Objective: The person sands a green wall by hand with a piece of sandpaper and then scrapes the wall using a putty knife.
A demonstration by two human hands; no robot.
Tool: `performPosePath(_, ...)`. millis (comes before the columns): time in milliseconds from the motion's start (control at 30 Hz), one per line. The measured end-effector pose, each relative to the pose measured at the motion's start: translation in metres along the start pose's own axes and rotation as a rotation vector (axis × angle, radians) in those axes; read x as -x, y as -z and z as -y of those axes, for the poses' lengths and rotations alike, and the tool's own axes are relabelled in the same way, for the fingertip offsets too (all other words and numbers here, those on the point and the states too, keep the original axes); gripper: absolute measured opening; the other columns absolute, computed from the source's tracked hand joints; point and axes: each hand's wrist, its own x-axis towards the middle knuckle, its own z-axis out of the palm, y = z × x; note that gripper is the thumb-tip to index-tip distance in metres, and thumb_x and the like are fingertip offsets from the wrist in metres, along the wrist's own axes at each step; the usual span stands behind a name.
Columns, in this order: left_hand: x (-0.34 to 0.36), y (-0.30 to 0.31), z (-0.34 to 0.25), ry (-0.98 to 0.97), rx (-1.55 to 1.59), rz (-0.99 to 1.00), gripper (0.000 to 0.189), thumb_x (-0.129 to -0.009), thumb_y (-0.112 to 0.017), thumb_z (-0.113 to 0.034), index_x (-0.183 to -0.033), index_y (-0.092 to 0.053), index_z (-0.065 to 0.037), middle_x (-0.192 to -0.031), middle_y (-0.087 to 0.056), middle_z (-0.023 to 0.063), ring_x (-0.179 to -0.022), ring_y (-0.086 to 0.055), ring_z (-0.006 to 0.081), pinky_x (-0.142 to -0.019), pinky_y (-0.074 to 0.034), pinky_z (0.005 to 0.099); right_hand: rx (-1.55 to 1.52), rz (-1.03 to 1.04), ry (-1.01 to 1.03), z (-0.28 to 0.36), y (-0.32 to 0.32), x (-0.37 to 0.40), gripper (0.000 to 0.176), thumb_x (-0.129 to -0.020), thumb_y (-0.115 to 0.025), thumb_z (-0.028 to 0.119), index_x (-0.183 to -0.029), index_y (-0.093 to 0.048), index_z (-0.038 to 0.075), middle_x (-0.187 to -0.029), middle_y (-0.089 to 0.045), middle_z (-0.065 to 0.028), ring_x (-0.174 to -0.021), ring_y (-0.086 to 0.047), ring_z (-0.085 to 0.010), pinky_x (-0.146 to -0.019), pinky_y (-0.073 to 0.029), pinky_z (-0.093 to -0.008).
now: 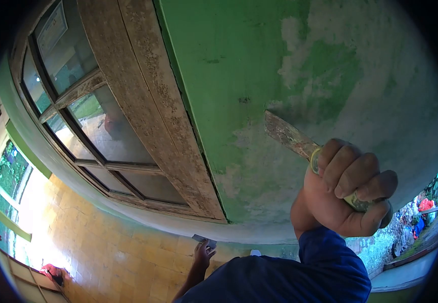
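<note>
My right hand (352, 187) is wrapped round the handle of a scraper (290, 133), raised in front of the wall. Its flat blade is worn and smeared with old paint, and the tip lies at the green wall (229, 60). Around the blade the green paint is patchy, with pale grey areas (375, 86) showing to the right. Lower down, my left hand (204, 251) grips a small flat grey rectangular piece (203, 240), close to the foot of the wall.
Left of the green wall stands a wooden window frame (153, 96) with weathered, peeling paint and several glass panes. Yellow floor tiles (128, 252) spread out below. A red item (52, 272) lies at lower left. Plants and coloured objects (423, 207) show outside at right.
</note>
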Motion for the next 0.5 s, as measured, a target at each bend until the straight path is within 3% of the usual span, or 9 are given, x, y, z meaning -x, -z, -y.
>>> performPosePath(133, -0.007, 0.003, 0.003, -0.005, -0.018, 0.020, 0.033, -0.088, -0.055, -0.024, -0.115, -0.046, -0.007, -0.105, -0.057, 0.0106, -0.096, -0.060, 0.0253, -0.077, -0.048, 0.0400, -0.096, -0.033, -0.001, 0.014, 0.007, -0.002, 0.027, -0.092, -0.038, 0.032, -0.078, -0.044, 0.011, -0.064, -0.044, -0.0031, -0.046, -0.036, -0.0124, -0.052, -0.033, -0.0311)
performPosePath(233, -0.006, 0.001, 0.002, -0.025, -0.018, 0.051, 0.033, -0.088, -0.055, -0.024, -0.116, -0.047, -0.008, -0.105, -0.057, 0.0107, -0.096, -0.060, 0.0251, -0.077, -0.048, 0.0402, -0.006, 0.017, 0.029, 0.009, 0.010, 0.000, 0.028, -0.093, -0.038, 0.034, -0.078, -0.043, 0.011, -0.064, -0.044, -0.0035, -0.048, -0.037, -0.0122, -0.053, -0.033, -0.0315)
performPosePath(367, -0.008, -0.002, 0.002, -0.010, -0.023, 0.050, 0.033, -0.088, -0.055, -0.024, -0.116, -0.047, -0.009, -0.105, -0.057, 0.0106, -0.096, -0.060, 0.0254, -0.077, -0.048, 0.0406, -0.089, 0.001, -0.096, -0.003, 0.002, -0.002, 0.027, -0.093, -0.038, 0.034, -0.079, -0.043, 0.011, -0.066, -0.045, -0.0044, -0.049, -0.038, -0.0129, -0.053, -0.033, -0.0317)
performPosePath(500, -0.009, -0.002, 0.000, -0.009, 0.013, 0.020, 0.034, -0.087, -0.057, -0.023, -0.116, -0.046, -0.009, -0.106, -0.056, 0.0106, -0.096, -0.059, 0.0258, -0.077, -0.048, 0.0414, -0.114, 0.073, 0.033, 0.011, 0.008, -0.002, 0.027, -0.094, -0.037, 0.035, -0.082, -0.042, 0.011, -0.068, -0.046, -0.0046, -0.050, -0.038, -0.0133, -0.054, -0.033, -0.0318)
